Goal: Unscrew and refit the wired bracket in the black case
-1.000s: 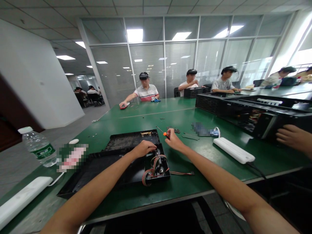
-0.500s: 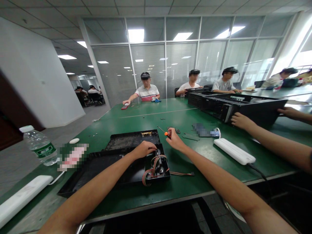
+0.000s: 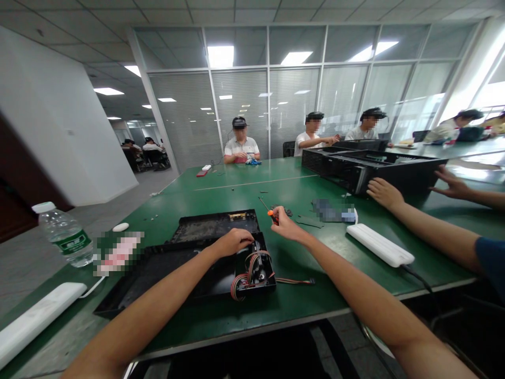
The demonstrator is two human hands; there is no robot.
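A black metal case (image 3: pixel 158 273) lies before me on the green table. At its right end sit a striped ribbon cable (image 3: pixel 249 273) and some metal parts. My left hand (image 3: pixel 233 242) reaches over the case, fingers bent and pressed together at the inner edge of that right end; what they hold, if anything, is hidden. To the right of the case, my right hand (image 3: pixel 284 223) is closed around a screwdriver (image 3: pixel 270 213) with an orange and dark handle. Its thin shaft points up and to the left, apart from the case. A flat black panel (image 3: pixel 209 226) lies behind the case.
A water bottle (image 3: pixel 67 237) and a white power strip (image 3: pixel 39 321) are at the left. Another power strip (image 3: pixel 379 245) lies at the right. Beyond it, a neighbour's hands (image 3: pixel 384 193) are at a large black chassis (image 3: pixel 394 171). Small dark pieces (image 3: pixel 311 221) lie on the table.
My right hand has moved slightly right with the screwdriver; my left hand stays put. The large chassis and the neighbour's hands have shifted left. The person opposite has drawn an arm back.
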